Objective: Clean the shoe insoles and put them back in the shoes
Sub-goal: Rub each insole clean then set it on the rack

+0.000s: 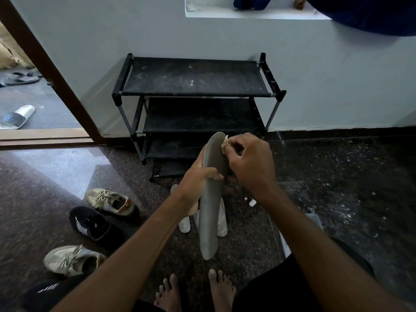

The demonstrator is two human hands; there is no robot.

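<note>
seated view toward a black shoe rack (pixel 193 77). a grey insole (pixel 210 212) is held upright, off the floor (pixel 337 176), toe end uppermost and heel end hanging free above the bare feet (pixel 221 289). it is gripped in its upper half by the left hand (pixel 198 179), thumb pressed across the front face and fingers curled behind. a small pale wad (pixel 225 141), seemingly cloth or tissue, is pinched in the fingertips of the right hand (pixel 249 161) and pressed to the right edge of the toe end. cleaning is judged to be in progress; no insole is seen returned to a shoe.

risks, as judged:
(a) the insole looks thin and flexible and is supported at one place only. if the wad is pushed hard, the toe end may be bent back or the free heel end swung, and contact lost.
(b) the wad is small and held by fingertips alone, so it may be dropped or shredded.
(c) pale insoles (pixel 221 221) are laid on the floor just below the held one, and loosened dirt may be shed onto them.
(d) a beige shoe (pixel 110 200), a black shoe (pixel 90 221) and a second beige shoe (pixel 72 260) are set to the left, with what seems part of a further dark shoe (pixel 45 289) at the lower left. with several insoles out, one may be refitted to the wrong shoe or side.
(e) whether the wad is damp cannot be told. if it is, moisture may be trapped by early refitting.
</note>
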